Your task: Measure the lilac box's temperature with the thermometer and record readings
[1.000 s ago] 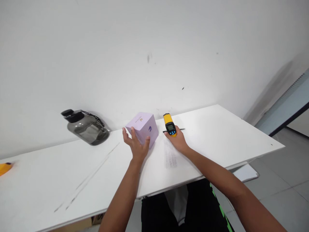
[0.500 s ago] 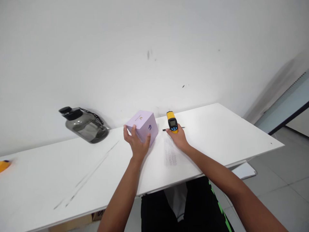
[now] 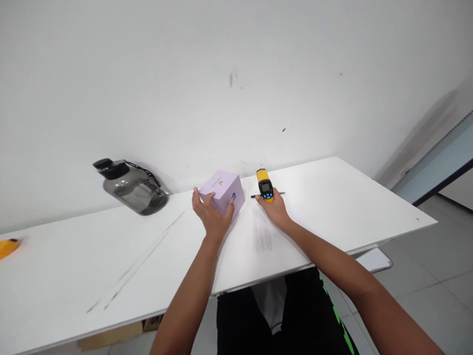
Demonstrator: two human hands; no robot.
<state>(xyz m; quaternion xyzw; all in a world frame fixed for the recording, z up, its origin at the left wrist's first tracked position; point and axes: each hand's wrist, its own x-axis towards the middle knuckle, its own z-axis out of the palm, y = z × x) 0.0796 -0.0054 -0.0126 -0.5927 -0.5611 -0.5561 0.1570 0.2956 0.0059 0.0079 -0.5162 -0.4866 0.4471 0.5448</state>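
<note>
A lilac cardboard box with small printed emblems stands near the wall. My left hand is closed around its near side, fingers on the left and top edges and thumb against the right face. In my right hand is a yellow and black infrared thermometer, gripped by its handle, with its small screen and blue buttons facing me. A thin black pen lies on the table, partly hidden behind the thermometer and my right hand.
The white table runs along the wall, with dark smudges on its top. A grey transparent water bottle with a black lid stands left of the box. Part of an orange object shows at the far left edge.
The view has shifted slightly. The lilac box sits a little lower toward me, with my left hand's fingers slightly shifted on it. The thermometer stays in my right hand, almost still.
</note>
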